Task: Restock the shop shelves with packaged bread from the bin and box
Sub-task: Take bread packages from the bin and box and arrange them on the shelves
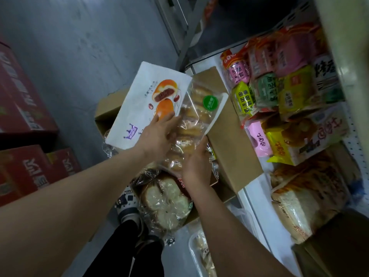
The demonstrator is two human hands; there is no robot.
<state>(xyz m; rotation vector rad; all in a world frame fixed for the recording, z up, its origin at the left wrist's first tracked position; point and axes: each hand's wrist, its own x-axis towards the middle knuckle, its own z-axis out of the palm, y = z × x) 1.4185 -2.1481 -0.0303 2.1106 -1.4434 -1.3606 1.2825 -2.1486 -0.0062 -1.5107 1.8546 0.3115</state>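
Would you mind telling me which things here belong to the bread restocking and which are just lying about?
Job in hand:
- bread bag, gripped by the right hand, with the left hand resting on it
- cardboard box below
- round loaf in it
- shelf with stocked packs

Lying about:
- red cartons on the left

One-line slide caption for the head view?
Right hand grips and left hand rests on a white-and-clear bag of buns over a brown cardboard box beside a stocked white shelf.
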